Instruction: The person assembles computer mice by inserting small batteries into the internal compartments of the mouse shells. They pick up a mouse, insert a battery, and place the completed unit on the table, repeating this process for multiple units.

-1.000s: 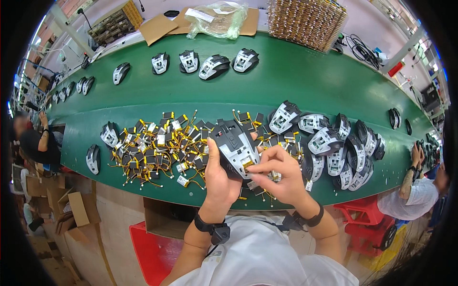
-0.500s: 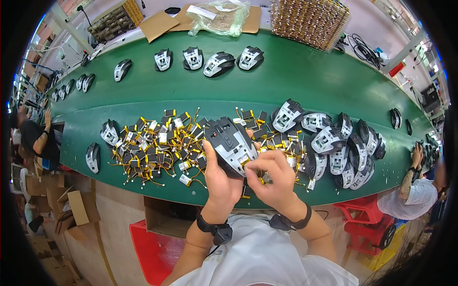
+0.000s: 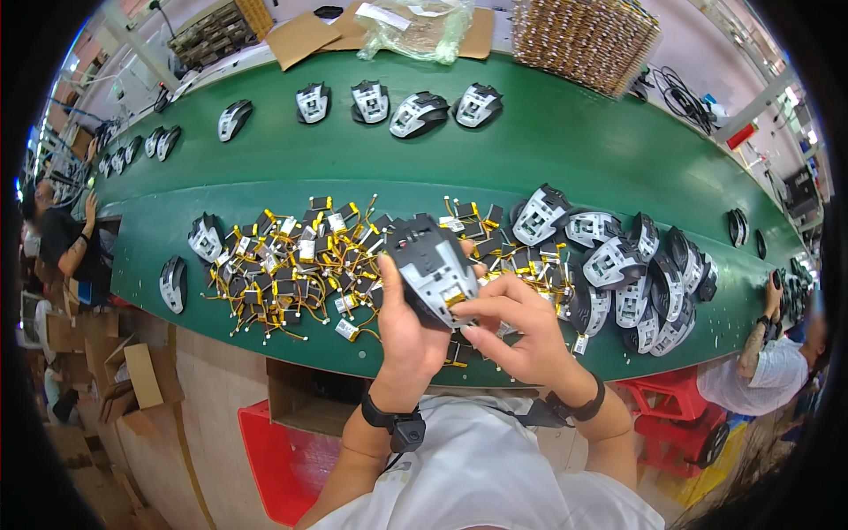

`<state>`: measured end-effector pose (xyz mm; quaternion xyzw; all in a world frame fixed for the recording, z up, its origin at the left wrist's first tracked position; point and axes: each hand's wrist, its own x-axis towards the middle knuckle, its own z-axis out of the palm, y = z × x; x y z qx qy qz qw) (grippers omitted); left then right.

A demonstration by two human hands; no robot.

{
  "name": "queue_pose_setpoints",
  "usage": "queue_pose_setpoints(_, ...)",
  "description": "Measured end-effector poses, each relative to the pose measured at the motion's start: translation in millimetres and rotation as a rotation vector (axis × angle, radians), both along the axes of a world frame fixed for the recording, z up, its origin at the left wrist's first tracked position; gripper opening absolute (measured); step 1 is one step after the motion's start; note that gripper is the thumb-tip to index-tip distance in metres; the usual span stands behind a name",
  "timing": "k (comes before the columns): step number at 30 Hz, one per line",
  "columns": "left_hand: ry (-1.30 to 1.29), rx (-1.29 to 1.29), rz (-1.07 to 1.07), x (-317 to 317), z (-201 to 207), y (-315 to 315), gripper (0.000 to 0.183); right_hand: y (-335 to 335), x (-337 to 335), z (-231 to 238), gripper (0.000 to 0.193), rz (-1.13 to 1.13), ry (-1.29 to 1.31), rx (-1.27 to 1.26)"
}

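My left hand [image 3: 408, 343] is closed around a partly assembled computer mouse [image 3: 426, 256], black with a light grey shell and cut-outs. It is tilted, held above the bench's near edge. My right hand [image 3: 528, 340] reaches its near right end, index fingertip touching beside a small yellow-ended battery [image 3: 456, 298] in an opening of the shell. The right thumb is spread away from that index finger. Beneath and around both hands lies a heap of small wired batteries [image 3: 296, 274], black and silver with yellow ends. Part of the heap is hidden by the mouse and hands.
A pile of similar mice [image 3: 632, 296] lies right of the batteries on the green bench [image 3: 291, 168]. Several more mice [image 3: 371, 102] line its far side. Cardboard and a plastic bag [image 3: 415, 31] sit behind, beside a stacked tray block [image 3: 583, 44]. Co-workers sit at both ends.
My right thumb and index finger, pinched together before, have spread apart, with the index finger now laid on the mouse. The left hand still holds the mouse in nearly the same place.
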<state>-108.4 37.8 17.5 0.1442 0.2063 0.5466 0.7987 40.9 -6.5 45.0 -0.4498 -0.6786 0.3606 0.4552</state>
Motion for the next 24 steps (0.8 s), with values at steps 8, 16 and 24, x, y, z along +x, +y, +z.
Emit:
queue_pose_setpoints(8,0.091,0.083,0.069,5.4,4.2,-5.0,0.07,5.6,-11.1,-15.1,0.019,-0.176,0.281,-0.196)
queue_pose_setpoints(16,0.16,0.089,0.089,6.9,3.6,-8.0,0.076,5.8,-15.5,-19.7,0.044,-0.076,0.792,-0.588)
queue_pose_setpoints(24,0.191,0.16,0.045,14.1,-7.9,-5.2,0.083,0.8,-12.5,-33.1,0.029,0.015,0.716,-0.695)
